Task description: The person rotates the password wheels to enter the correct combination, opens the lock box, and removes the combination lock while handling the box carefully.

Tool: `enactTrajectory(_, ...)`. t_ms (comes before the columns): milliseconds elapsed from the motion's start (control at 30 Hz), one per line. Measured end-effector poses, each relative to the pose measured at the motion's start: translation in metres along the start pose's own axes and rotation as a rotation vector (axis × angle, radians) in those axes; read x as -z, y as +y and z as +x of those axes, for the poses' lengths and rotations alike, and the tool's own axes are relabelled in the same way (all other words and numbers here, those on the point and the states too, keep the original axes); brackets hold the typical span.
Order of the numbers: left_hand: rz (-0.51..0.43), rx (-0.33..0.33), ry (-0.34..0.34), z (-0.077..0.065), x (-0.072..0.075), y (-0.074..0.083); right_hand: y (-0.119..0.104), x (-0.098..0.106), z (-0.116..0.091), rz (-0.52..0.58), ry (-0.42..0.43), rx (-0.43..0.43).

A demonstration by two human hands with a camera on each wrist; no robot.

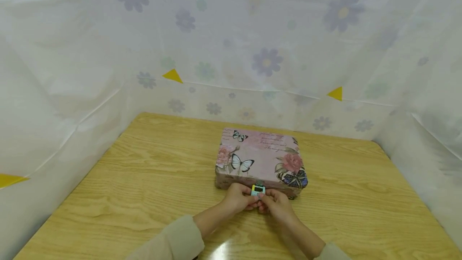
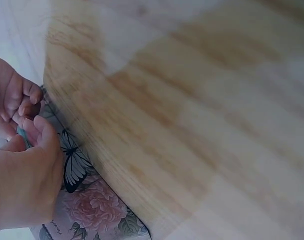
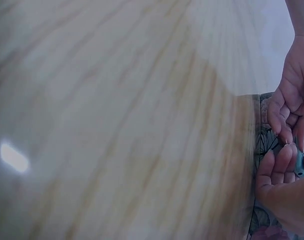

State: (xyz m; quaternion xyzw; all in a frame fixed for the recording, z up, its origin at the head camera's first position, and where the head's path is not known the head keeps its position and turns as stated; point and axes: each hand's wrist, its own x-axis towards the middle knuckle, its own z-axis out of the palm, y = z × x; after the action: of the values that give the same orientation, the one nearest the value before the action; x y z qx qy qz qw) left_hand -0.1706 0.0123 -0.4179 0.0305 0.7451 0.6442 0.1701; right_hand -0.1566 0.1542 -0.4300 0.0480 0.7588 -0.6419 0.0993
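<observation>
A pink case [image 1: 263, 155] printed with butterflies and roses lies on the table, its lid down. At the middle of its front edge, a small light-blue padlock [image 1: 258, 189] with a yellow edge and a dark window hangs by the metal clasp [image 1: 259, 183]. My left hand [image 1: 236, 199] pinches the padlock from the left, and my right hand [image 1: 280, 207] pinches it from the right; the fingertips meet below it. In the right wrist view, a teal bit of the padlock [image 3: 301, 165] shows between the fingers. Fingers hide most of it in the left wrist view.
The wood-grain table [image 1: 155, 183] extends around the case on all sides. White flower-printed sheeting [image 1: 223, 51] encloses the table at the back and sides, with yellow triangles [image 1: 173, 76] on it. A bright light reflection lies on the table near its front.
</observation>
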Motion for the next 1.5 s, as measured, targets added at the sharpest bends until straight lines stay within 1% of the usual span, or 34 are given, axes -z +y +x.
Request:
enactTrajectory(133,0.006,-0.004,0.007,0.001,0.001,-0.002,0.000,-0.003,-0.001,0.013,0.044,-0.015)
enactTrajectory(233,0.000,-0.004,0.025,0.002,0.001,-0.003,0.000,-0.005,-0.001,0.030,0.084,-0.022)
enactTrajectory(467,-0.020,-0.039,0.098,0.002,0.001,-0.002,-0.001,-0.008,-0.002,0.032,0.133,-0.040)
enactTrajectory(600,-0.025,-0.048,0.120,0.001,0.000,-0.002,-0.001,-0.008,-0.002,0.039,0.160,-0.046)
enactTrajectory(700,-0.034,-0.047,0.132,0.001,0.000,-0.002,-0.002,-0.009,-0.002,0.023,0.192,-0.051)
enactTrajectory(833,-0.052,-0.034,0.140,0.002,-0.001,-0.003,-0.003,-0.010,-0.002,-0.032,0.221,-0.050)
enactTrajectory(1167,-0.075,-0.032,0.162,0.003,-0.001,-0.001,-0.005,-0.010,-0.001,-0.066,0.235,-0.056)
enactTrajectory(1300,-0.086,-0.016,0.169,0.004,-0.001,-0.001,-0.006,-0.010,-0.002,-0.080,0.232,-0.043)
enactTrajectory(1500,-0.088,-0.023,0.167,0.006,-0.001,-0.001,-0.008,-0.010,-0.003,-0.106,0.237,-0.013)
